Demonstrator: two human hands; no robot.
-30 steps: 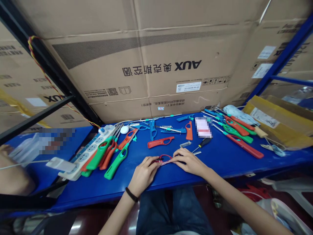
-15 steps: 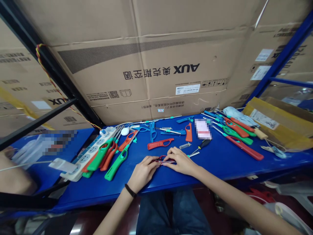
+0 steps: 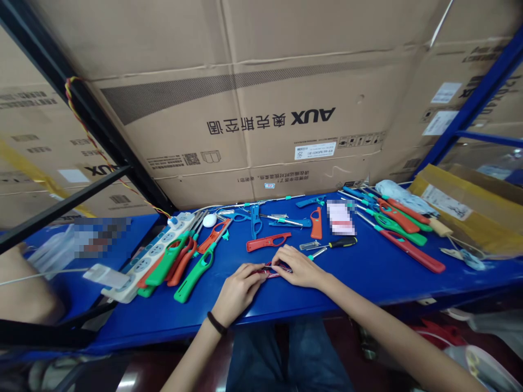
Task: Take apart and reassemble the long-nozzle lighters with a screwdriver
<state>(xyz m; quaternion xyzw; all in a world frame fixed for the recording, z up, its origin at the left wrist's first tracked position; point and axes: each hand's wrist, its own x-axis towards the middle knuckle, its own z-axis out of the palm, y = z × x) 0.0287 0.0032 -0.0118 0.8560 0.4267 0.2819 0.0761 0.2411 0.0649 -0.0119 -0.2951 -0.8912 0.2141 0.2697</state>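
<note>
A red long-nosed lighter (image 3: 274, 275) lies at the front of the blue table, largely hidden under my fingers; its metal tube (image 3: 321, 252) sticks out to the right past my hand. My left hand (image 3: 242, 287) is closed on its left end, thumb and fingertips together. Over the middle, my right hand (image 3: 301, 268) pinches at it with bent fingers; what small part is between the tips I cannot make out. Just beyond are a red lighter casing half (image 3: 267, 242), a small clear part (image 3: 309, 245) and a yellow-and-black screwdriver (image 3: 343, 242).
Several green and orange lighters (image 3: 200, 272) lean by a white power strip (image 3: 157, 250) on the left. More lighters (image 3: 402, 242) lie at the right, near an open yellow-taped box (image 3: 445, 204). Blue casing parts (image 3: 256, 220) lie behind. Another person's arm (image 3: 28, 286) is at far left.
The screwdriver has turned from slanting to lying almost level. My right fingers have shifted slightly on the red lighter, while my left hand stays nearly in place.
</note>
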